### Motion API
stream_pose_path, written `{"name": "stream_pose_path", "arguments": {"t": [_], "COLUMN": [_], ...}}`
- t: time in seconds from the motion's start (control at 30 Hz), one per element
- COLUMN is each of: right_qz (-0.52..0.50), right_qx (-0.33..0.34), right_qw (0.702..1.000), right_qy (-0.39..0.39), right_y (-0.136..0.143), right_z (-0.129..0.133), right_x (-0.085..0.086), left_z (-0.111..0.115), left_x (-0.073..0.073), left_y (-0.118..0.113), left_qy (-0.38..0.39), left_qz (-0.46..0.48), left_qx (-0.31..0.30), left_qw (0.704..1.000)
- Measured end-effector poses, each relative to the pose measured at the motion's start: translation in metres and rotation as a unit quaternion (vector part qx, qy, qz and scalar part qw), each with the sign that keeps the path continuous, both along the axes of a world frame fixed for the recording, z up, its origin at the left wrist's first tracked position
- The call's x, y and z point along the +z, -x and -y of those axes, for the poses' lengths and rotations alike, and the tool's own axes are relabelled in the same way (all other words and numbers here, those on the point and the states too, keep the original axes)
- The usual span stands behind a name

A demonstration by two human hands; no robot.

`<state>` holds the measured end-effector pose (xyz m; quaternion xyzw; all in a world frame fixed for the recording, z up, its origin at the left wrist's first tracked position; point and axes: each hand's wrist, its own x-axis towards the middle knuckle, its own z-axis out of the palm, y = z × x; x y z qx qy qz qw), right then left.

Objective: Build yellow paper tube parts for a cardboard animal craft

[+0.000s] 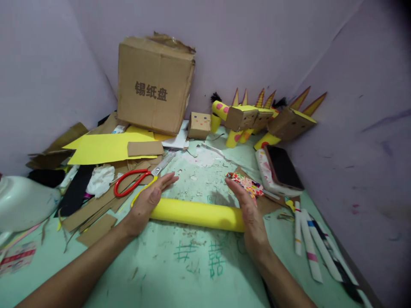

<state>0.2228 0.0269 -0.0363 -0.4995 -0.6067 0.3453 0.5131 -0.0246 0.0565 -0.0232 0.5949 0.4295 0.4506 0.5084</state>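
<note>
A yellow tube [197, 215] lies across the middle of the green tabletop, between my two hands. My left hand [148, 202] is at the tube's left end, palm facing inward and fingers stretched out. At the right end stands my right hand [249, 214], its fingers extended and its palm against or very near the tube's end. Neither hand has its fingers wrapped round the tube. Red-handled scissors [130, 182] lie just beyond my left hand, and a patterned piece [248, 186] is beside my right fingers.
A large cardboard box [154, 85] stands at the back, with a small box [199, 125] and yellow giraffe-like figures [242, 117] to its right. Yellow paper [102, 147] and cardboard strips cover the left. A phone [283, 166] and several markers [310, 248] lie right.
</note>
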Motion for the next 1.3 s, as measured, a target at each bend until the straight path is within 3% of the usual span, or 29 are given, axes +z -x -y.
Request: {"name": "stream_pose_path", "arguments": {"t": [0.1, 0.2, 0.33, 0.43, 0.53, 0.63, 0.73, 0.87, 1.0, 1.13, 1.3], "right_qz": [-0.018, -0.009, 0.068, 0.057, -0.052, -0.158, -0.125, -0.015, -0.025, -0.12, -0.066], "right_qx": [-0.027, -0.092, -0.113, -0.144, -0.149, -0.069, -0.03, -0.03, 0.01, 0.022, -0.006], "right_qw": [0.998, 0.989, 0.978, 0.978, 0.981, 0.982, 0.991, 0.999, 0.999, 0.99, 0.995], "right_qy": [-0.048, -0.114, -0.161, -0.143, -0.117, -0.081, -0.047, -0.027, -0.03, -0.071, -0.072], "right_y": [-0.002, -0.009, -0.02, -0.024, -0.021, -0.014, -0.004, 0.004, 0.006, 0.005, -0.002], "right_z": [0.001, 0.008, 0.018, 0.018, 0.014, 0.01, 0.009, 0.011, 0.005, -0.009, -0.015], "right_x": [0.015, 0.032, 0.04, 0.037, 0.028, 0.016, 0.002, -0.009, -0.009, -0.008, -0.002], "left_z": [0.001, 0.005, 0.014, 0.018, 0.017, 0.013, 0.009, 0.008, 0.009, 0.002, -0.01], "left_x": [0.01, 0.024, 0.034, 0.032, 0.023, 0.01, -0.003, -0.013, -0.006, 0.003, 0.004], "left_y": [0.014, 0.026, 0.022, 0.014, 0.012, 0.013, 0.01, 0.0, -0.004, 0.0, 0.009], "left_qy": [-0.058, -0.151, -0.272, -0.302, -0.251, -0.152, -0.08, -0.037, -0.021, -0.039, -0.073], "left_qz": [-0.092, -0.241, -0.356, -0.378, -0.341, -0.239, -0.108, -0.012, -0.009, -0.094, -0.154], "left_qx": [0.044, 0.074, 0.009, -0.008, 0.025, 0.084, 0.106, 0.086, 0.069, 0.074, 0.126], "left_qw": [0.993, 0.956, 0.894, 0.875, 0.906, 0.955, 0.985, 0.995, 0.997, 0.992, 0.977]}}
